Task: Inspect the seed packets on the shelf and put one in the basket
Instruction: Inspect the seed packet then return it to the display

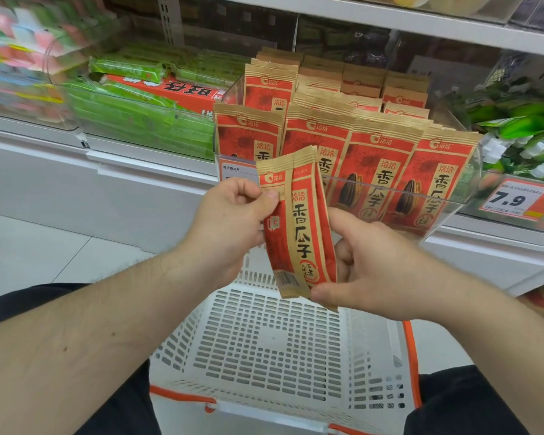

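- Holding one seed packet [297,227] upright between your two hands, you have it directly above the basket [264,340] and in front of the clear bin of matching packets.
- Your left hand [233,221] pinches the packet's upper left edge between thumb and curled fingers [248,188]; your right hand [377,262] grips its lower right side, thumb pressed near the bottom seam beside the barcode.
- The packet looks folded or bowed lengthwise, so both a printed face and part of the back panel show. By my reading, you are in the inspection step, not yet the drop.
- The basket, white with orange trim, sits open just below the packet, between your knees, and nothing lies in the part that shows.
- The remaining packets [377,171] stand in rows in the clear bin [465,189] on the shelf [484,243], beyond the basket.
- Green wrapped goods [132,98] lie in the neighbouring tray, left of the basket; a price tag [512,199] reading 7.9 hangs on the shelf edge to its right.
- Next, if you are satisfied, lower the packet straight down and let both hands release it inside the basket rim; the path appears unobstructed, so little sideways travel should be needed.
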Available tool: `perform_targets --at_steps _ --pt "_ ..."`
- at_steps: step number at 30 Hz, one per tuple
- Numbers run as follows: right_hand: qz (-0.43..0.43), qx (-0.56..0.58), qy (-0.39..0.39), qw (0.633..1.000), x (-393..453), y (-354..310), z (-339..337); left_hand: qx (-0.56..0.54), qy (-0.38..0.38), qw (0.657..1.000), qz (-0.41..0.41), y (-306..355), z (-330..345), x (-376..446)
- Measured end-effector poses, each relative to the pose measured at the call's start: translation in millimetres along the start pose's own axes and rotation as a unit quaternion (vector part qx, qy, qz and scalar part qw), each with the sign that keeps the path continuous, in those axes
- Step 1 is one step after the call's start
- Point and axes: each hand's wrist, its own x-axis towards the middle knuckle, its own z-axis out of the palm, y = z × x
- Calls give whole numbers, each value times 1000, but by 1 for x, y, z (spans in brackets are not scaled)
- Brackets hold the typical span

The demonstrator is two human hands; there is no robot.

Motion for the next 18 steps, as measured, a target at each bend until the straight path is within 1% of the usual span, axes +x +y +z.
perform_targets --at_steps 1,3,5,7,10,11,14,16,18 --pt "-4 -38 16 999 1 -1 2 14 -6 1000 20 0 1 -2" --pt "-15 -89 41 995 3 -1 7 25 -45 998 40 0 4 -7" --pt "-23 -118 49 991 5 -1 10 35 -86 995 41 1 4 -11" --pt "-31 -125 48 991 6 1 13 38 -106 993 40 0 2 -11" --pt "-36 -80 23 996 6 5 13 38 -113 992 34 0 1 -10" --pt "-50 -58 36 996 6 6 13 35 -116 992 28 0 1 -11" --pt "-75 41 119 989 5 6 9 28 -138 990 15 0 3 -12" --pt "-85 73 170 979 6 7 9 28 -162 986 14 -1 5 -14" --pt "-96 83 204 971 7 5 9 28 -182 983 12 -2 6 -15"
